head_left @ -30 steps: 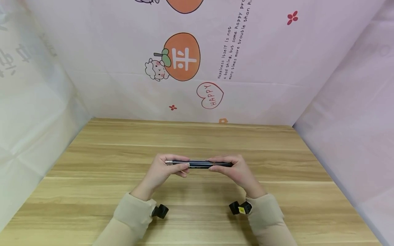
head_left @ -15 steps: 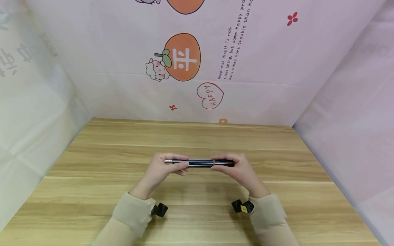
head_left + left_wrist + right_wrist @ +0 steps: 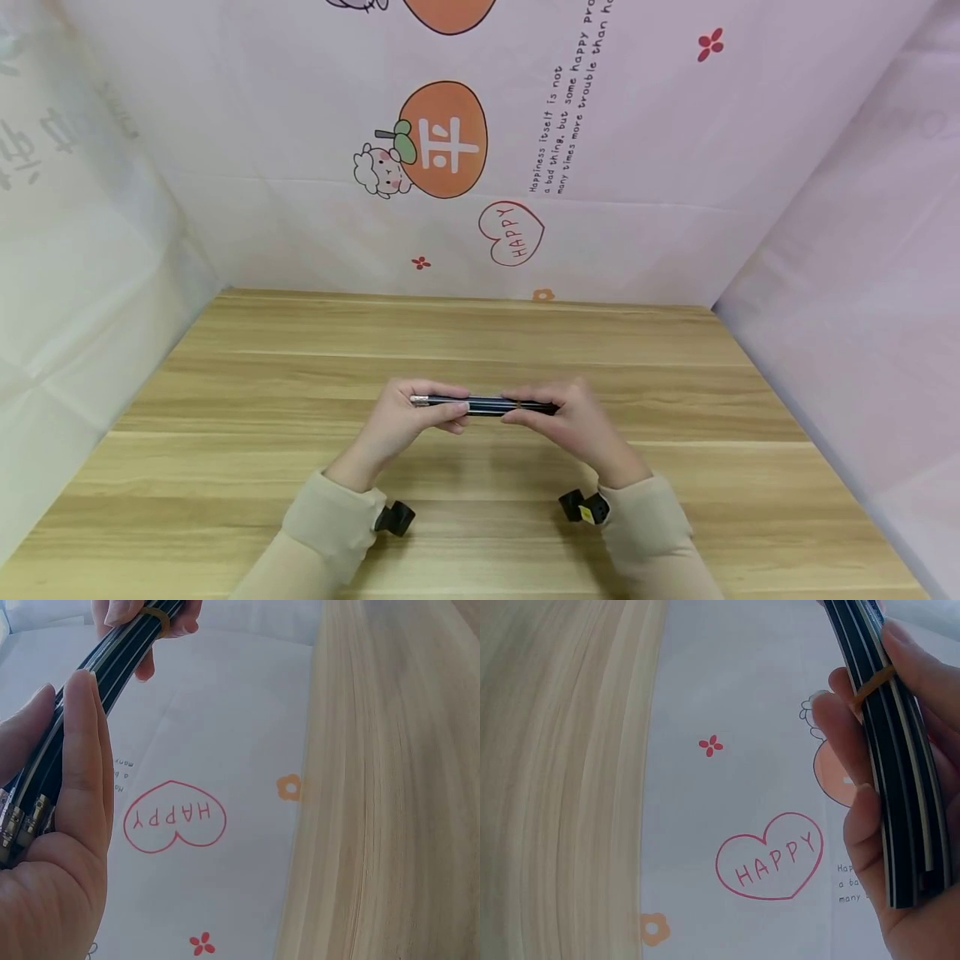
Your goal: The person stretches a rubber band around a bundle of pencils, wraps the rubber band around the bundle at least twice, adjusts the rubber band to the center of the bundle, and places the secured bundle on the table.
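A bundle of dark blue striped pencils point(image 3: 486, 406) is held level above the table between both hands. My left hand point(image 3: 408, 414) grips the end with the metal ferrules point(image 3: 31, 819), thumb on one side and fingers on the other. My right hand point(image 3: 573, 421) holds the opposite end, where the flat pencil ends show in the right wrist view. A tan rubber band point(image 3: 874, 686) goes round the bundle near the right fingers and thumb. In the left wrist view the same rubber band point(image 3: 159, 621) lies by the right hand's fingertips.
Below the hands is a wood-grain table point(image 3: 465, 342). A white printed sheet point(image 3: 637, 167) stands along its far edge, with more white sheeting point(image 3: 90, 275) at the sides. Each wrist carries a small black camera point(image 3: 396, 518).
Half a second ago the right hand had shifted right, showing the rubber band more fully. It is now back to the left, and the bundle sits slightly lower in view.
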The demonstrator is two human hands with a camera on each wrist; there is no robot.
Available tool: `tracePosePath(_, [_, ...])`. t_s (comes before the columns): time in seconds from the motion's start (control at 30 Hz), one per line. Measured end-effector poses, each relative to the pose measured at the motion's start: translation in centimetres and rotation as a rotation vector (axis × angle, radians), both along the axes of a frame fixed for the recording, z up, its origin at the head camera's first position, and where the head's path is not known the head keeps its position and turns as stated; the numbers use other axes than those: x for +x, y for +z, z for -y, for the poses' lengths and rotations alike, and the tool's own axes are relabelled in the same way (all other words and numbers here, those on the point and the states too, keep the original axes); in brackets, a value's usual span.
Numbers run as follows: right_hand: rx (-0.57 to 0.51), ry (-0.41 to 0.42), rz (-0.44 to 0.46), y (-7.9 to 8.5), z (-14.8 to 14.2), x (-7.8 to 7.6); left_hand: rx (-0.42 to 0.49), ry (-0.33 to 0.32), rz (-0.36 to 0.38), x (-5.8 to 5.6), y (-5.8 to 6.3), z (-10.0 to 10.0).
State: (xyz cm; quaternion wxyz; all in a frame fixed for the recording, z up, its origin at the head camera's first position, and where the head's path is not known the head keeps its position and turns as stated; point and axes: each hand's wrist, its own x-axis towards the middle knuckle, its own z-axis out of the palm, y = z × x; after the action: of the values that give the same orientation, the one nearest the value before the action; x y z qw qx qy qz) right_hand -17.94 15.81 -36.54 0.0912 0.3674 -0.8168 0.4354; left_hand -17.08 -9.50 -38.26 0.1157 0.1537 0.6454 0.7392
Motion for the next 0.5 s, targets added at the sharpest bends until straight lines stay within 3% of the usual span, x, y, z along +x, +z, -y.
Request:
tracePosePath(0.33, [-0.026, -0.065, 0.061, 0.39, -0.69, 0.12, 0.037, 0.042, 0.017, -0.20, 0.12, 0.36])
tracePosePath(0.4, [-0.015, -0.078, 0.006, 0.33, -0.69, 0.09, 0.043, 0.051, 0.016, -0.20, 0.19, 0.41])
tracePosePath(0.5, [0.043, -0.081, -0.147, 0.17, -0.39, -0.06, 0.040, 0.049, 0.009, -0.17, 0.21, 0.33])
